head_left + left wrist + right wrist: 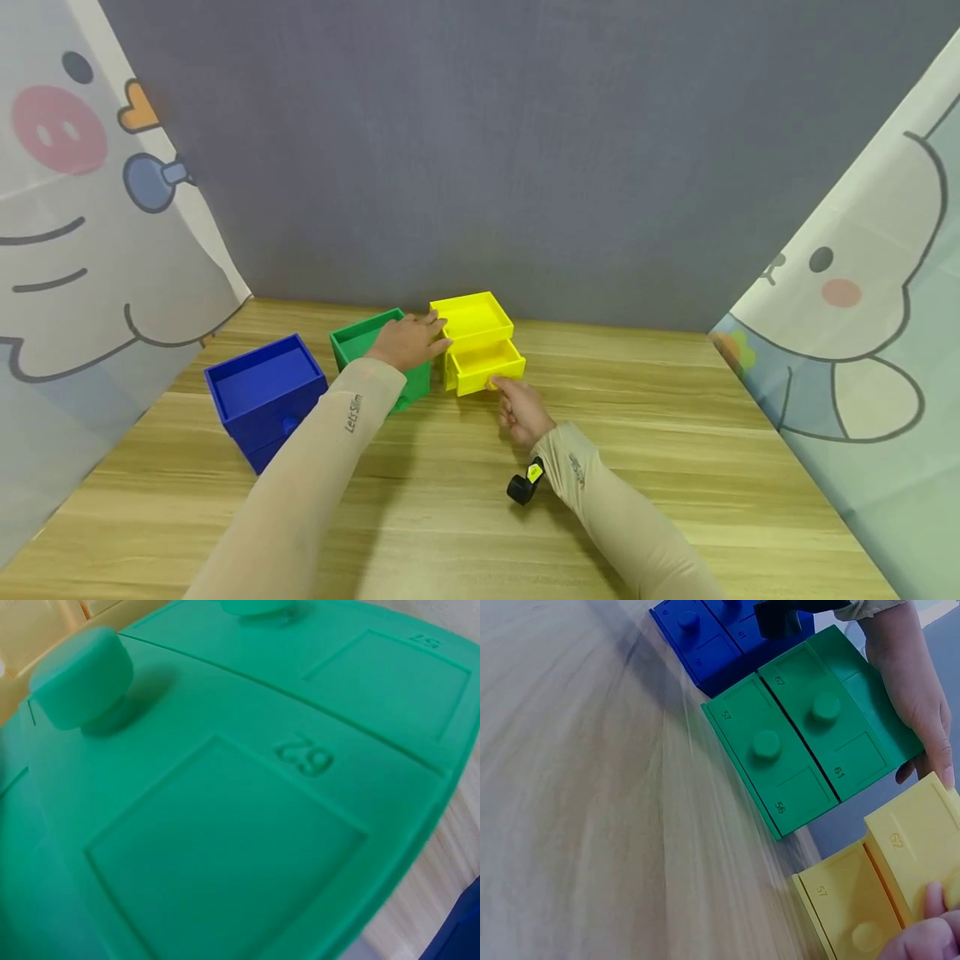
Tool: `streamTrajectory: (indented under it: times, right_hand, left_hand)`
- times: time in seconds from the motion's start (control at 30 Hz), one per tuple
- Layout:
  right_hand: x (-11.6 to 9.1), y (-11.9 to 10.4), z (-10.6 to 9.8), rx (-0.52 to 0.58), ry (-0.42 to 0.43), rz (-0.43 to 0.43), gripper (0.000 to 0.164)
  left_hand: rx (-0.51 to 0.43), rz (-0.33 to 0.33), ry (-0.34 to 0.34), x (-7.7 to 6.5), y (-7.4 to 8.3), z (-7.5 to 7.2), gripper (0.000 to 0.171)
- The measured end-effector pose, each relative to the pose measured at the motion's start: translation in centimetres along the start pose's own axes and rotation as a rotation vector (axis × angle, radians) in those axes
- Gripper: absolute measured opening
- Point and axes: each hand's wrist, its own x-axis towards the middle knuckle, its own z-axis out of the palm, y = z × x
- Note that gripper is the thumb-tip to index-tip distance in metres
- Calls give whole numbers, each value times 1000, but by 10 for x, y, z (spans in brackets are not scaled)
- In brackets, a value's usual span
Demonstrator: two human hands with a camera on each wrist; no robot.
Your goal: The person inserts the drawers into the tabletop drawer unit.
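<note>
A yellow two-drawer box (471,320) stands at the back with its upper drawer (487,367) pulled partly out. My right hand (522,412) pinches that drawer's knob; in the right wrist view the fingertips (934,939) are at the knob, partly cut off by the frame edge. Extended over the green two-drawer box (810,735), my left hand (408,342) touches the yellow box's left side with its fingers fairly straight. Both green drawers look closed. The left wrist view shows a green drawer front (225,847) up close, without the hand.
To the left, a blue drawer box (266,383) sits at an angle on the wooden table (675,467). A grey wall (480,150) rises behind the boxes. Cartoon-printed panels (870,350) flank the table. A black camera mount (523,485) projects from the right wrist.
</note>
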Motion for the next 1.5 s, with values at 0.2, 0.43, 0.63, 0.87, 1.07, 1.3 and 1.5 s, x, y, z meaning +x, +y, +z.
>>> streamTrajectory:
  times: [0.2,0.43,0.63,0.87,1.07,1.3,1.5]
  right_hand:
    - [4,-2,2,-12,-3,-12,20]
    - [-8,-17,6,-4,-38,22,18]
    - [8,-4,2,3,-11,28,19]
    - [11,-4,3,4,-8,5,17]
    - [15,-3,4,10,-29,-11,16]
    - [19,-4,5,13,-12,6,16]
    - [23,-3,8,25,-14,8,17]
  left_hand:
    - [10,0,8,1,-1,1,59]
    - [7,8,13,2,-1,2,59]
    - [13,11,19,1,-1,3,59]
    - [9,10,12,0,0,0,58]
    - [13,10,0,-1,2,0,59]
    - [22,5,-4,1,4,-1,59]
    - [31,2,7,1,2,0,58]
